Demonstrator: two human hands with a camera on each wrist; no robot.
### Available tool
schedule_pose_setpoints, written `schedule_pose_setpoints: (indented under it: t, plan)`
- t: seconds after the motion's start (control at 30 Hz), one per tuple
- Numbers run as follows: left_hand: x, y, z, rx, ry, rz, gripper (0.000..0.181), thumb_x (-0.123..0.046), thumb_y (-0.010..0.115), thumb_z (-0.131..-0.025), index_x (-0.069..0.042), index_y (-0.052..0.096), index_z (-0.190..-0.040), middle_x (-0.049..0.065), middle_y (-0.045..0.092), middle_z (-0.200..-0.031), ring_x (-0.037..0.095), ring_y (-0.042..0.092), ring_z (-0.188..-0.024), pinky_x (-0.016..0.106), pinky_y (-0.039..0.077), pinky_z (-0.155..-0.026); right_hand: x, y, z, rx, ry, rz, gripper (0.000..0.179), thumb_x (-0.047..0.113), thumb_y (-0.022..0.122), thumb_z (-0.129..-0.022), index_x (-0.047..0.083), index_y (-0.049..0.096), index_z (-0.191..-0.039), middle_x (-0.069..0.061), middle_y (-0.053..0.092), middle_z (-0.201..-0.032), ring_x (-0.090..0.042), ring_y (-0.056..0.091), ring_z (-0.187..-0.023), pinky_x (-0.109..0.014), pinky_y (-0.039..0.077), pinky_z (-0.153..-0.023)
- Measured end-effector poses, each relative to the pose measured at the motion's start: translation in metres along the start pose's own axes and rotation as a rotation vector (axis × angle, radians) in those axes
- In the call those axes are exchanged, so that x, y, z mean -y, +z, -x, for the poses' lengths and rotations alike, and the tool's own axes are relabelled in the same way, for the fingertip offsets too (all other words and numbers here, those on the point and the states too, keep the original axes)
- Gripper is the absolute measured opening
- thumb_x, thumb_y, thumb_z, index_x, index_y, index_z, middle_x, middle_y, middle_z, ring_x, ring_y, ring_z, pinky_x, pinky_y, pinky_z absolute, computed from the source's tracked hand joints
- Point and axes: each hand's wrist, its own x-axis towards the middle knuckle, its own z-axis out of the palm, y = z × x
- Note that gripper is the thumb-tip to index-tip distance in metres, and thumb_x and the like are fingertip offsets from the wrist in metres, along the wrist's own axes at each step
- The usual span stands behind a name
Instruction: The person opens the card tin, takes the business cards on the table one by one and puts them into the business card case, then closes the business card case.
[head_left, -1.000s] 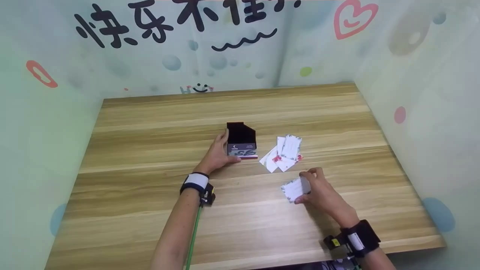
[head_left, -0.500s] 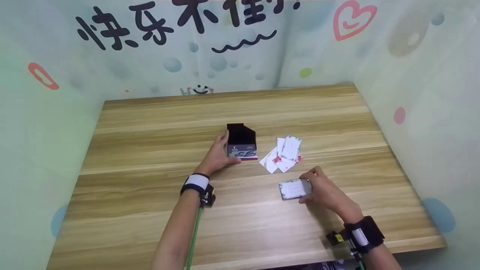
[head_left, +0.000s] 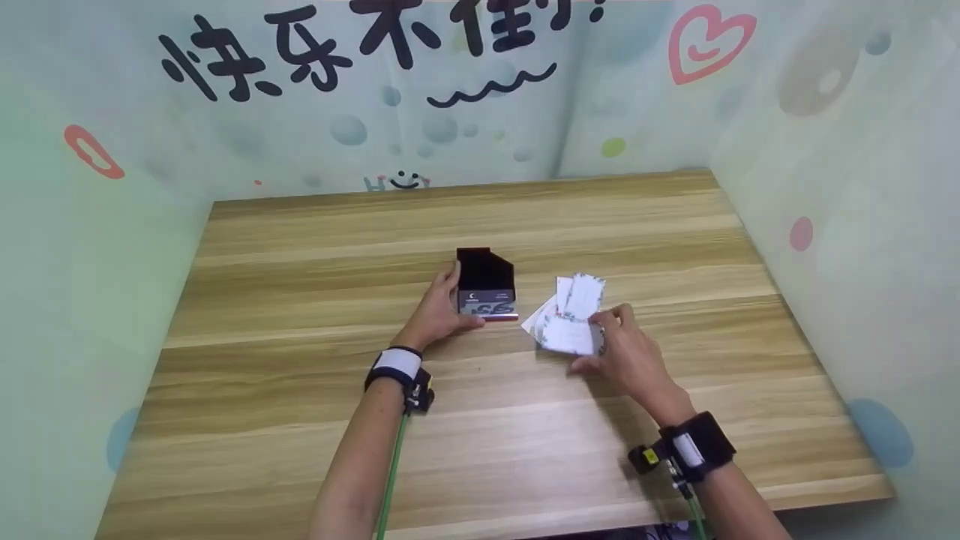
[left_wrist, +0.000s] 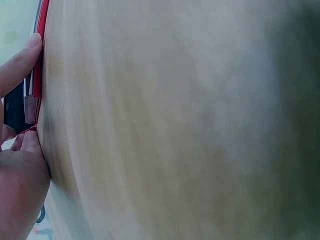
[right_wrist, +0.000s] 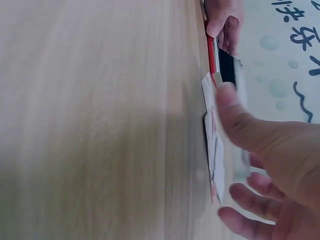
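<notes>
My left hand [head_left: 437, 313] grips the left side of a small box [head_left: 486, 271] with a black inside, a grey-patterned front and a red lower edge. In the left wrist view, the thumb presses the red side of the box [left_wrist: 39, 60] while fingers lie at its end. My right hand [head_left: 637, 360] holds a small stack of white cards [head_left: 568, 335] with leafy borders, its thumb below the near edge. This stack overlaps a fanned pile of loose cards [head_left: 586, 295]. In the right wrist view, the held cards are blurred, partly hidden behind the thumb [right_wrist: 229, 97].
Everything lies on a wood-grain table [head_left: 300, 255]. Printed fabric walls [head_left: 465, 120] rise behind it and at both sides. The box stands just left of the card pile. A green cable [head_left: 391, 465] runs along the left forearm.
My right hand has carried the card stack away from the front of the table, forward and left, onto the loose pile. The left hand and the box have stayed in place.
</notes>
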Motion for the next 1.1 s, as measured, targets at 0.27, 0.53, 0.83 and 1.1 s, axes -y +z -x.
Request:
schedule_pose_setpoints:
  t: [0.27, 0.53, 0.83, 1.1]
  plan:
    - [0.000, 0.007, -0.001, 0.006, 0.001, -0.011, 0.120, -0.020, 0.091, -0.071, -0.006, 0.012, -0.160, 0.024, 0.017, -0.165, 0.038, 0.022, -0.152, 0.043, 0.019, -0.127, 0.003, 0.009, -0.026, -0.119, -0.065, 0.039, 0.079, 0.044, 0.087, -0.069, 0.004, 0.056, -0.129, -0.023, 0.049, -0.127, -0.039, 0.065, -0.089, -0.048, 0.060, -0.070]
    - [0.002, 0.004, -0.001, 0.000, -0.006, 0.023, 0.122, -0.018, 0.091, -0.069, -0.008, 0.010, -0.160, 0.024, 0.015, -0.165, 0.039, 0.020, -0.153, 0.043, 0.016, -0.128, 0.018, 0.013, -0.050, -0.126, -0.072, 0.039, 0.072, 0.043, 0.084, -0.074, 0.007, 0.055, -0.129, -0.019, 0.048, -0.130, -0.038, 0.066, -0.091, -0.047, 0.059, -0.069]
    - [0.001, 0.001, 0.000, 0.008, -0.004, 0.042, 0.121, -0.018, 0.091, -0.071, -0.007, 0.009, -0.160, 0.025, 0.012, -0.165, 0.037, 0.016, -0.154, 0.042, 0.016, -0.128, 0.035, 0.017, -0.075, -0.071, -0.092, 0.084, 0.068, 0.042, 0.080, -0.081, 0.004, 0.052, -0.130, -0.023, 0.047, -0.131, -0.039, 0.065, -0.096, -0.047, 0.061, -0.072]
    - [0.000, 0.000, 0.001, -0.001, -0.014, 0.032, 0.123, -0.019, 0.092, -0.069, -0.008, 0.011, -0.160, 0.024, 0.023, -0.161, 0.037, 0.028, -0.149, 0.042, 0.020, -0.127, 0.051, 0.018, -0.091, -0.044, -0.085, 0.112, 0.064, 0.041, 0.080, -0.082, 0.007, 0.054, -0.130, -0.021, 0.047, -0.130, -0.037, 0.064, -0.100, -0.047, 0.061, -0.071]
